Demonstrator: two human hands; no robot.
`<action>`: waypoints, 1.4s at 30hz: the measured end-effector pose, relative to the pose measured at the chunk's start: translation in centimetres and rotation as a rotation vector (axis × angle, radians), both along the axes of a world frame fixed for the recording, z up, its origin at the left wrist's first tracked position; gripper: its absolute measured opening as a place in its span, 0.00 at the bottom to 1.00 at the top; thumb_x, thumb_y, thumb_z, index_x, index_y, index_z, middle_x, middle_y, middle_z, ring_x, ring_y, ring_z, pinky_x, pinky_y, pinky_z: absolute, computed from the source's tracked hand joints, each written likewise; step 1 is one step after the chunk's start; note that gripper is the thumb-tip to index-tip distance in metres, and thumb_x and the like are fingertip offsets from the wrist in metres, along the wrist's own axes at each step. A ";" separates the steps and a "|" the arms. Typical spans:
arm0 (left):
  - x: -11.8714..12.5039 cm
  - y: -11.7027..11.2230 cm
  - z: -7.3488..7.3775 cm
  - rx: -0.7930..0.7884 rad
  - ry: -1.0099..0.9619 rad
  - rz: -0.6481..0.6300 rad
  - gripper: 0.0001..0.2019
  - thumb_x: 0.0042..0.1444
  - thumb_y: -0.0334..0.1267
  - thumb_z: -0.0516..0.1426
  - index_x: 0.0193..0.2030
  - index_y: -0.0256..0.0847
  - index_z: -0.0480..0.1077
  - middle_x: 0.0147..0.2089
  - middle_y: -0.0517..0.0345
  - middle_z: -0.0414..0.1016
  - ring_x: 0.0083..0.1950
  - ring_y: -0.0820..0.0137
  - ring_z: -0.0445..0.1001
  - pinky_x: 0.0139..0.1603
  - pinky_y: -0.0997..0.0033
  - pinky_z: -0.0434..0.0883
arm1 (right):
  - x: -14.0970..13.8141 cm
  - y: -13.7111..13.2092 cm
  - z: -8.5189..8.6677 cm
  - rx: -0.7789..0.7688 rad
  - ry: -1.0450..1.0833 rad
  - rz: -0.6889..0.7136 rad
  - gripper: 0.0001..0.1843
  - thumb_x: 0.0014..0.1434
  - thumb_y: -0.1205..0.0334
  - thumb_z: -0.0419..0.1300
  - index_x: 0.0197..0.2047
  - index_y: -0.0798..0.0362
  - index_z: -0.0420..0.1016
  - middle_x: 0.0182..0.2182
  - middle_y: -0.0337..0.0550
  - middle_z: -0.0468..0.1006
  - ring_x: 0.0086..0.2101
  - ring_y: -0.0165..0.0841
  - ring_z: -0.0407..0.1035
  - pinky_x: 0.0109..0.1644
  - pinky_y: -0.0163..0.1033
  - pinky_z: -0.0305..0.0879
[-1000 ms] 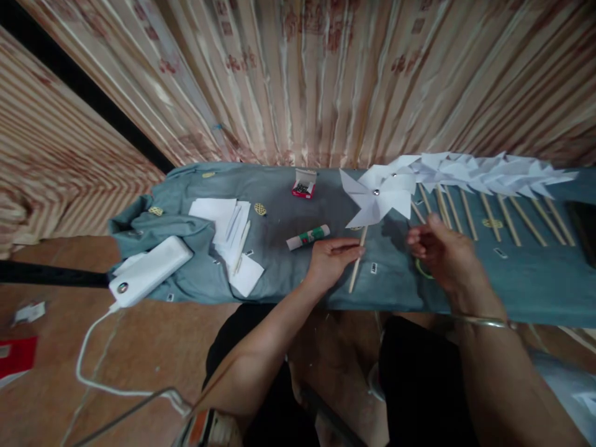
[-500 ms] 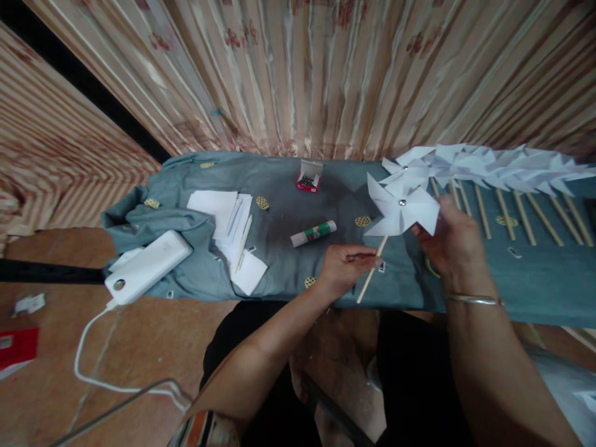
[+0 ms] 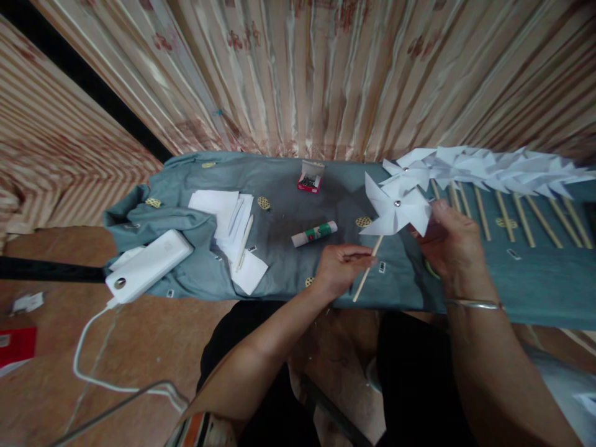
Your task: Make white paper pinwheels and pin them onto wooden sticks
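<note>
A white paper pinwheel (image 3: 404, 214) with a silver pin at its centre is held up over the cloth, slightly tilted. My left hand (image 3: 343, 268) is closed around its thin wooden stick (image 3: 364, 279), just below the paper. On the other side, my right hand (image 3: 449, 242) pinches the right-hand blade between thumb and fingers. Behind it lies a row of finished-looking paper pinwheels (image 3: 503, 167), overlapping, their sticks pointing toward me. A glue stick (image 3: 314, 234) with a green label rests left of the held pinwheel.
A small red box of metal pins (image 3: 309, 180) stands open at the back of the cloth-covered table (image 3: 279, 273). To the left are white paper sheets (image 3: 214, 208), a loose wooden stick (image 3: 244, 243) and a white power bank (image 3: 149, 267) with a cable. A pleated curtain (image 3: 298, 81) hangs behind.
The pinwheel has shifted slightly to the left, its stick moving with my left hand. My right hand keeps hold of its blade.
</note>
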State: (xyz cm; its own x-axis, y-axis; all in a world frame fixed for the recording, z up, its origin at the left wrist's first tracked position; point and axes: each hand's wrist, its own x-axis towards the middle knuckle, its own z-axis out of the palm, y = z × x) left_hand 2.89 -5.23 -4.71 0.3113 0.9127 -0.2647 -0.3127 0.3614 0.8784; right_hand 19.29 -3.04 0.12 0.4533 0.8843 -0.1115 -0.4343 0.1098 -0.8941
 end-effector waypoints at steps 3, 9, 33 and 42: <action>-0.1 0.1 0.0 0.021 0.038 0.011 0.07 0.40 0.33 0.67 0.29 0.38 0.79 0.26 0.58 0.80 0.27 0.73 0.74 0.33 0.74 0.70 | -0.3 -0.2 0.2 -0.017 -0.028 0.000 0.03 0.44 0.68 0.68 0.24 0.57 0.78 0.23 0.39 0.79 0.25 0.28 0.72 0.28 0.33 0.70; 0.0 0.1 0.2 0.039 0.035 0.046 0.08 0.37 0.33 0.69 0.28 0.38 0.80 0.26 0.59 0.79 0.26 0.75 0.73 0.31 0.76 0.69 | -0.3 -0.5 -0.1 -0.012 -0.052 0.022 0.07 0.41 0.66 0.71 0.25 0.58 0.78 0.22 0.39 0.79 0.23 0.26 0.71 0.25 0.31 0.66; 0.4 0.9 1.5 0.069 0.109 0.097 0.09 0.37 0.36 0.68 0.29 0.38 0.80 0.28 0.57 0.80 0.28 0.71 0.75 0.34 0.72 0.72 | -1.7 -0.9 -1.2 -0.101 -0.287 0.259 0.15 0.38 0.49 0.74 0.20 0.50 0.78 0.19 0.36 0.77 0.21 0.25 0.67 0.28 0.33 0.63; 0.6 0.5 1.4 0.073 0.100 0.087 0.12 0.36 0.40 0.69 0.29 0.39 0.81 0.29 0.55 0.82 0.29 0.69 0.76 0.34 0.71 0.73 | -1.9 -1.2 -2.0 -0.060 -0.442 0.248 0.16 0.45 0.49 0.71 0.18 0.50 0.76 0.17 0.35 0.74 0.20 0.26 0.64 0.26 0.33 0.61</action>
State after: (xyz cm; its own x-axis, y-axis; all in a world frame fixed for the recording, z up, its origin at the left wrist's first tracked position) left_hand 3.45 -4.71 -3.33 0.2052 0.9532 -0.2221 -0.2493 0.2704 0.9299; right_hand 17.42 -4.28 -1.92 0.2459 0.9692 -0.0107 -0.0199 -0.0059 -0.9998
